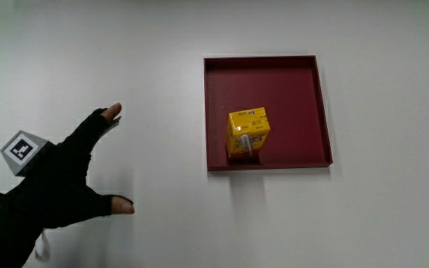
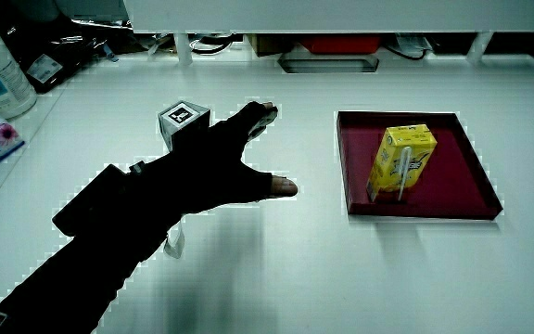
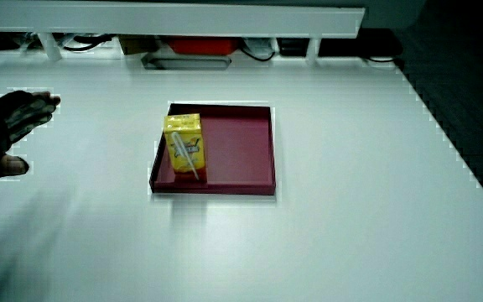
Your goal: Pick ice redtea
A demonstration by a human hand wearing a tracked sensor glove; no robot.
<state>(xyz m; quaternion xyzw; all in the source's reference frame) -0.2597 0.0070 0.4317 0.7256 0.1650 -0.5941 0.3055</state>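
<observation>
The hand [image 1: 54, 182] is hovering over bare table beside the red tray [image 1: 315, 112], well apart from it, fingers spread and holding nothing. The yellow tea carton [image 1: 248, 132] is standing upright in the tray, close to the tray wall nearest the person, with a straw [image 2: 401, 176] lying on its near face. For a clean pick, the hand should be approaching from above, closing on the carton's two side faces and avoiding the straw and the tray wall.
</observation>
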